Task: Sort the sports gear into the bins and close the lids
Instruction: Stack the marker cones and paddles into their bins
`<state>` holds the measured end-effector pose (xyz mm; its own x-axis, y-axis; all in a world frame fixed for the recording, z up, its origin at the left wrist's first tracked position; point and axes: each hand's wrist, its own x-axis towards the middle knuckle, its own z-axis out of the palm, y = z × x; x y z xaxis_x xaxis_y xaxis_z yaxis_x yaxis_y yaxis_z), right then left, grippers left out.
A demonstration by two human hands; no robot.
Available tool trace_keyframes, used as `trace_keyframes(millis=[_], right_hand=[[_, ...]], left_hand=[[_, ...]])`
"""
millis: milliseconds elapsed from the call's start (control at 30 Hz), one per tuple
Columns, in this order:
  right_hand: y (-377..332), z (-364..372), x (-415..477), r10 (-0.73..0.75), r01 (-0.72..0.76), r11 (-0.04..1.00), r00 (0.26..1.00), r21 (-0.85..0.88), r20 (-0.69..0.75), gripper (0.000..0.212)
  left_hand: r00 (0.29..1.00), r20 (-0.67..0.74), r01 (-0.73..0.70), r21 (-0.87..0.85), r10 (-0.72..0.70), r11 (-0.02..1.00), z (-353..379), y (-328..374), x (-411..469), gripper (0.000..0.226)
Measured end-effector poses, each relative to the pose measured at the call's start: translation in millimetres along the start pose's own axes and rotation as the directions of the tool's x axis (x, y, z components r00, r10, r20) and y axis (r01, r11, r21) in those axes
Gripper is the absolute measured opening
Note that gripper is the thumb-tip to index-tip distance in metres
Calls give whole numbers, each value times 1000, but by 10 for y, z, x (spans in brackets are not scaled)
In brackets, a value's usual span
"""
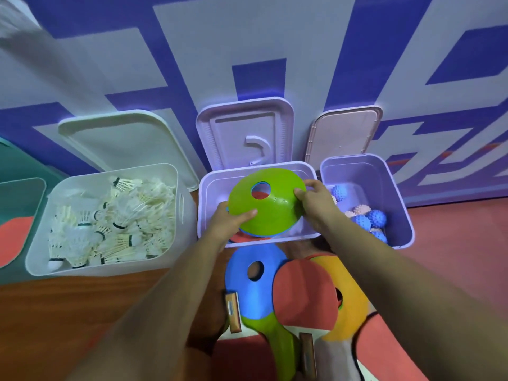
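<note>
The left hand and right hand grasp a green disc cone by its rim over the open middle bin. Shuttlecocks fill the left bin and spiky balls sit in the right bin. More cones and paddles wait on the floor, and all lids stand raised.

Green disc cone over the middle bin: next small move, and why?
Probably lower the green disc cone into the middle bin and let go. Both the left hand and right hand grip its rim just above the open bin, its lid up; a blue cone lies outside it.
</note>
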<state>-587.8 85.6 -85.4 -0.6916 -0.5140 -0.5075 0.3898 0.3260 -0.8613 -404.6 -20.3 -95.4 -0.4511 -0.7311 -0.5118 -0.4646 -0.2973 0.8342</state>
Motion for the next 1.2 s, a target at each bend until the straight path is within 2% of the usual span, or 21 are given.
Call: trace_keyframes(millis=[67, 100, 233, 333, 433, 533, 600, 700, 833, 1000, 1133, 1200], right_hand=[[29, -31, 68, -78, 65, 943, 996, -326, -30, 28], [56, -47, 107, -102, 87, 899, 995, -430, -13, 28], [145, -41, 205, -156, 182, 771, 983, -610, 96, 20], [233, -28, 276, -79, 123, 764, 992, -634, 97, 35], [266, -29, 249, -88, 146, 708, 989, -691, 119, 43], [198, -48, 61, -181, 241, 631, 970, -737, 162, 52], [132, -94, -129, -281, 311, 621, 945, -719, 166, 52], [42, -177, -547, -378, 366, 671, 917, -645, 127, 46], [187, -245, -1160, -393, 360, 751, 917, -553, 64, 36], [726, -151, -1963, -350, 322, 809, 936, -491, 37, 22], [1297, -3, -2453, -228, 225, 815, 972, -534, 63, 30], [1575, 98, -2680, -198, 207, 802, 977, -561, 77, 25]], left_hand=[[999, 15, -30, 68, 29, 997, 70, -31, 83, 65], [999, 26, -47, 114, 45, 992, 107, -79, 169, 63], [988, 22, -153, 261, 153, 953, 221, -195, 408, 74], [984, 51, -178, 353, 171, 918, 268, -261, 486, 65], [982, 57, -187, 390, 179, 902, 283, -199, 403, 79], [987, 5, -141, 482, 158, 865, 208, -78, 183, 71], [984, -35, -130, 517, 172, 846, 119, -35, 36, 64], [988, -47, -109, 444, 145, 890, -41, -6, -303, 54], [979, -97, -139, 341, 181, 930, -267, -92, -901, 25], [972, -133, -146, 316, 196, 938, -656, -549, -1611, 10], [982, -144, -69, 321, 121, 944, -983, -1153, -2069, 10], [988, -138, -20, 339, 71, 941, -1140, -1462, -2257, 9]])
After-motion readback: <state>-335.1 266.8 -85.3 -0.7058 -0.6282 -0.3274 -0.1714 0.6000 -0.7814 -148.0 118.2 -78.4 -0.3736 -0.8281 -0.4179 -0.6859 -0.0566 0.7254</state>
